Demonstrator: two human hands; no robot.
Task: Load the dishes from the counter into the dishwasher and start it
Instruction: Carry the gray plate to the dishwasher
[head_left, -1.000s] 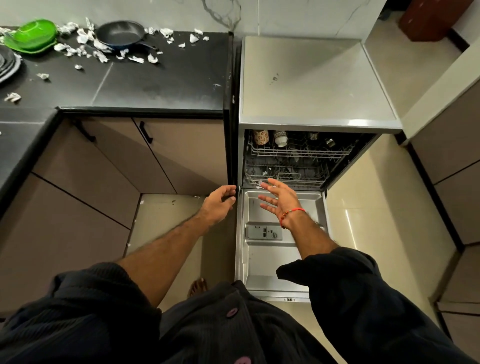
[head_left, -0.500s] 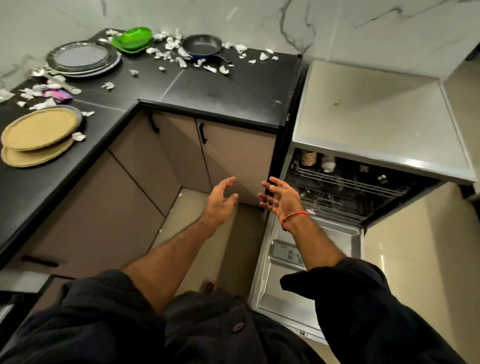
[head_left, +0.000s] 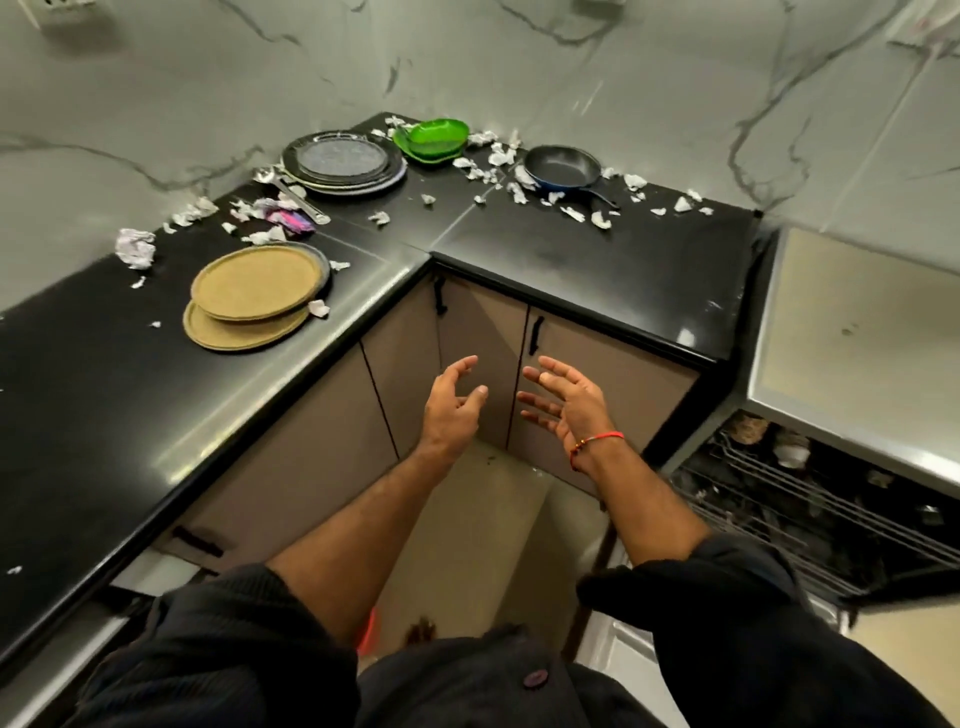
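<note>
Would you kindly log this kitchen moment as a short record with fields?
left hand: left hand open, in the air before the cabinet doors, holds nothing
right hand: right hand open, fingers spread, empty
tan plates: two tan plates stacked on the left run of the black counter
dark plates: dark plates stacked in the corner
green dish: green dish by the wall
frying pan: frying pan on the counter, empty
litter: paper scraps strewn around the dishes
dishwasher: dishwasher open at right, rack showing

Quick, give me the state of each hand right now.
Left hand: open, fingers loosely spread, holding nothing.
Right hand: open, fingers spread, holding nothing.
</note>
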